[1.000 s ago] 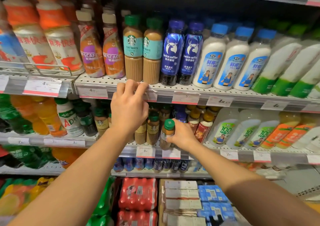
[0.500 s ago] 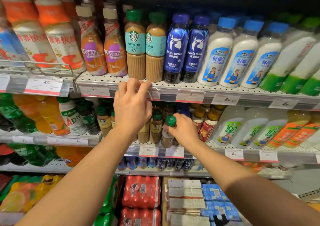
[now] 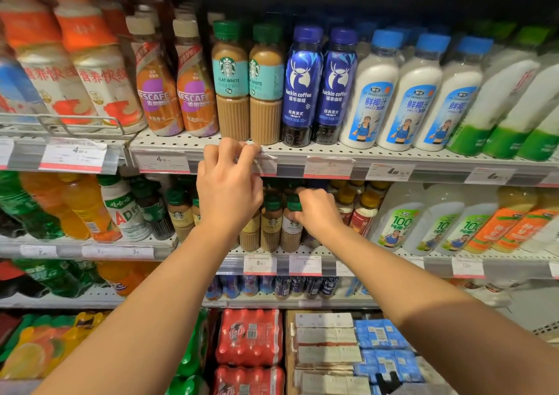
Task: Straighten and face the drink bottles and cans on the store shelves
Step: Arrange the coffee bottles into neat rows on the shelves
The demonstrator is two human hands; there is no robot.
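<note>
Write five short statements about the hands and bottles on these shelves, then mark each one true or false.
1. The right hand grips a green-capped coffee bottle on the middle shelf. True.
2. The left hand holds a blue bottle. False: its fingers rest on the upper shelf edge, holding no bottle.
3. Two dark blue coffee bottles stand right of the teal-labelled pair. True.
4. The white bottles have red caps. False: their caps are blue.
5. Red multipacks sit below the shelves. True.
</note>
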